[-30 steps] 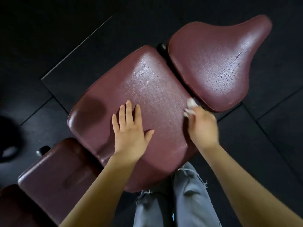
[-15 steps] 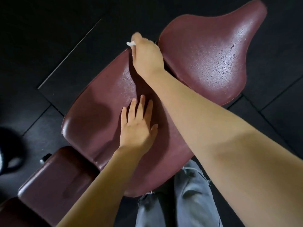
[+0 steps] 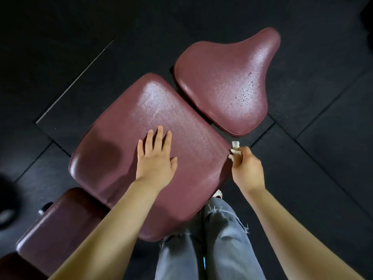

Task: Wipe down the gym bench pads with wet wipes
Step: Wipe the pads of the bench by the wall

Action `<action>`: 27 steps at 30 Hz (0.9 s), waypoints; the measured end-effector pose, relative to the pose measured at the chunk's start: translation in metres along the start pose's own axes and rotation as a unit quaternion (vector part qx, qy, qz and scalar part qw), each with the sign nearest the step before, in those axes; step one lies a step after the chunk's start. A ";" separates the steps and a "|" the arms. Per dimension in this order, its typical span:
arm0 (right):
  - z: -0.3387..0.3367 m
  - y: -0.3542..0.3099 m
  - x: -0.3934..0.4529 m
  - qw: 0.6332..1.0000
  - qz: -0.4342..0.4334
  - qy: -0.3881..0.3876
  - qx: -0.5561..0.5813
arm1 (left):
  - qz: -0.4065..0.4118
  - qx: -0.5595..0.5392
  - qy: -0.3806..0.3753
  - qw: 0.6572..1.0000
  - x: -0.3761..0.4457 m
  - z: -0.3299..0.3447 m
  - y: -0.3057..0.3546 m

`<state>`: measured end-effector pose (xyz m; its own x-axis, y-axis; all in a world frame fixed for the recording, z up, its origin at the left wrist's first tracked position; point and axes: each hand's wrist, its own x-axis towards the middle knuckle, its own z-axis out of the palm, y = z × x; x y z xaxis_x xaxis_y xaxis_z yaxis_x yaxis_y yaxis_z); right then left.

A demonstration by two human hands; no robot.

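**Wipe at the pad's right edge**

The left hand (image 3: 155, 158) lies flat, fingers spread, on the large maroon vinyl bench pad (image 3: 125, 150) at the centre of the frame. The right hand (image 3: 247, 168) pinches a crumpled white wet wipe (image 3: 234, 149) against that pad's right edge (its fingers curled round it). A saddle-shaped maroon seat pad (image 3: 228, 87) sits upper right, above black rubber floor tiles (image 3: 323, 118).

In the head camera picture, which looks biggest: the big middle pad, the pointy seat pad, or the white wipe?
1. Middle pad
2. Seat pad, though it lies farther away
3. Wet wipe, mostly hidden in the right hand
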<state>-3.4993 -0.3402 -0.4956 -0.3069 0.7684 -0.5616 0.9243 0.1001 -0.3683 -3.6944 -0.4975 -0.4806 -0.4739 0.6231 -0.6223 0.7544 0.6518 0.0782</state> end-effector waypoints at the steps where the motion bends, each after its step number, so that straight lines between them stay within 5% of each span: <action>1: -0.003 0.007 -0.003 1.000 0.023 -0.018 -0.005 | 0.000 -0.002 -0.013 1.000 0.000 -0.005 0.000; 6: -0.044 0.019 -0.019 0.997 0.024 -0.066 0.039 | -0.009 -0.026 -0.061 0.998 -0.002 -0.034 0.006; 11: -0.094 -0.019 -0.028 0.945 0.022 -0.072 0.317 | 0.026 -0.155 -0.028 0.987 -0.016 -0.062 0.033; 15: -0.120 -0.042 -0.026 0.901 -0.016 -0.104 0.420 | 0.045 -0.362 0.038 0.930 -0.024 -0.085 0.068; 20: -0.136 -0.055 -0.004 0.893 -0.037 -0.137 0.428 | 0.016 -0.607 0.047 0.793 -0.026 -0.110 0.112; 27: -0.166 -0.057 0.037 0.902 -0.019 -0.154 0.404 | -0.005 -0.615 0.153 0.774 -0.003 -0.120 0.154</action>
<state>-3.5261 -0.2132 -0.3723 -0.4981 0.5503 -0.6701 0.4835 -0.4651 -0.7415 -3.6313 -0.3474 -0.3735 -0.7042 0.5653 -0.4296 -0.1643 0.4589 0.8731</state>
